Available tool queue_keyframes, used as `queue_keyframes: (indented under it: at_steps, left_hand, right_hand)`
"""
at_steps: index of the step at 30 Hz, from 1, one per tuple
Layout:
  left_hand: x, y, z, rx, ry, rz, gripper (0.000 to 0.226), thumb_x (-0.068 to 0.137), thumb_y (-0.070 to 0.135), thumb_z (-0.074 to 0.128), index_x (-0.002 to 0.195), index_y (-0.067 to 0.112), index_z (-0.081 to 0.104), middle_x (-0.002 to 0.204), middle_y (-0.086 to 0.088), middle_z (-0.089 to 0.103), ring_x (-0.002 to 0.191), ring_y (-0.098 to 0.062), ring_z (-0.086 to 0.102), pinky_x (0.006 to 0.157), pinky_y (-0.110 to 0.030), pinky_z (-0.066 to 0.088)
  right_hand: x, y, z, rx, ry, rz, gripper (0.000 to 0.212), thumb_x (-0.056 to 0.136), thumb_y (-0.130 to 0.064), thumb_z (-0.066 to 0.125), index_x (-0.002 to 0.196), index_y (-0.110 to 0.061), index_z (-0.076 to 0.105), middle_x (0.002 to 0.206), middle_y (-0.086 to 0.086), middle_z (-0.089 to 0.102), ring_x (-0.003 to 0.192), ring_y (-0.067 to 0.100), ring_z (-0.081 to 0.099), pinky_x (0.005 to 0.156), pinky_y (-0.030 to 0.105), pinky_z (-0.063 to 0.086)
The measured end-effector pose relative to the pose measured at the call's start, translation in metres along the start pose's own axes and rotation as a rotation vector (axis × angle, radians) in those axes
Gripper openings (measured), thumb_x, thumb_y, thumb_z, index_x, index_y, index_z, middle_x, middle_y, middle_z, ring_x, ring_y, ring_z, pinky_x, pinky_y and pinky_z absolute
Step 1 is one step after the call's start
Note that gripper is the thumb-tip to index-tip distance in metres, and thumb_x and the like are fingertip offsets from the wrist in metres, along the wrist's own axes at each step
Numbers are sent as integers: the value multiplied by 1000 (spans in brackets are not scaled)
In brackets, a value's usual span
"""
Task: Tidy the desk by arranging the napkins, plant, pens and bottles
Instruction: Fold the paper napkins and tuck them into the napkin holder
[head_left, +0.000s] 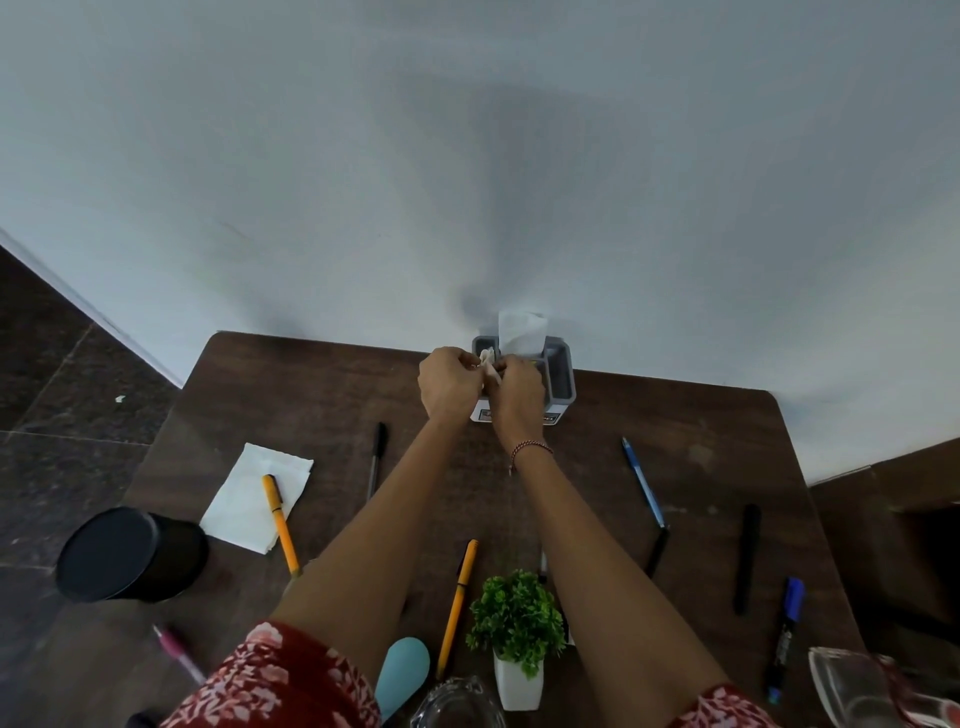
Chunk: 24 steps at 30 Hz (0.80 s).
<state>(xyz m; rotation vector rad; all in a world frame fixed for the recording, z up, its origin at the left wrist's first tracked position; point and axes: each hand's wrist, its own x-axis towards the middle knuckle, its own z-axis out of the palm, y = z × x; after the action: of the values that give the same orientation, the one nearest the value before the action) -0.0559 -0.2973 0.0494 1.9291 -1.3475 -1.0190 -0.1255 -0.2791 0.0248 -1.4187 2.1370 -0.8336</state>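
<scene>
At the desk's far edge, my left hand (449, 385) and my right hand (517, 392) both pinch a crumpled white napkin (488, 362) over a grey organiser (561, 375). A folded napkin (521, 332) stands upright in the organiser. Another napkin (249, 496) lies flat at the left with a yellow pen (280, 522) on it. A small green plant in a white pot (517, 631) stands near the front. Pens lie scattered: black (376, 457), yellow (457, 608), blue (643, 480), black (747, 556), a blue marker (785, 636), pink (179, 653).
A black cylindrical container (130, 555) lies at the desk's left edge. A light blue bottle top (402, 675) and clear glass items (457, 704) (852, 686) sit at the front edge. The brown desk (311, 384) stands against a white wall.
</scene>
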Motion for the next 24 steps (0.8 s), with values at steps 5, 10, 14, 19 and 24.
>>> queue_keyframes:
  at_steps: [5,10,14,19,24]
  left_hand:
    - [-7,-2,-11,7,44,9,18,86,18,59,89,7,72,83,-6,71,72,-15,60,58,-21,42]
    - [-23,-9,-33,6,113,15,22,89,21,57,100,7,71,98,-6,72,91,-19,64,70,-22,40]
    - [-37,-22,-53,-9,160,16,21,89,20,57,102,9,70,101,-5,71,97,-19,65,76,-23,45]
    - [-58,-46,-83,23,238,4,23,90,16,56,109,10,69,108,-4,69,102,-18,63,77,-21,41]
    - [-64,-90,-116,61,306,-50,25,87,10,54,107,10,69,109,-6,69,102,-21,63,85,-30,49]
  right_hand:
    - [-5,-6,-10,-51,-55,-41,32,95,-30,49,91,-2,64,92,13,66,86,26,61,66,29,41]
    - [-25,-18,-23,-91,-7,-112,28,95,-23,49,102,0,62,105,15,62,101,27,56,82,34,45]
    - [-48,-34,-24,-75,54,-173,27,96,-20,48,112,-1,59,112,14,57,107,26,52,88,32,44]
    - [-78,-52,-8,-52,-6,-268,32,96,-19,45,121,-4,58,115,12,56,110,26,51,92,34,43]
    - [-108,-72,18,-26,-116,-347,30,96,-16,46,122,-5,57,115,12,56,110,25,51,90,30,41]
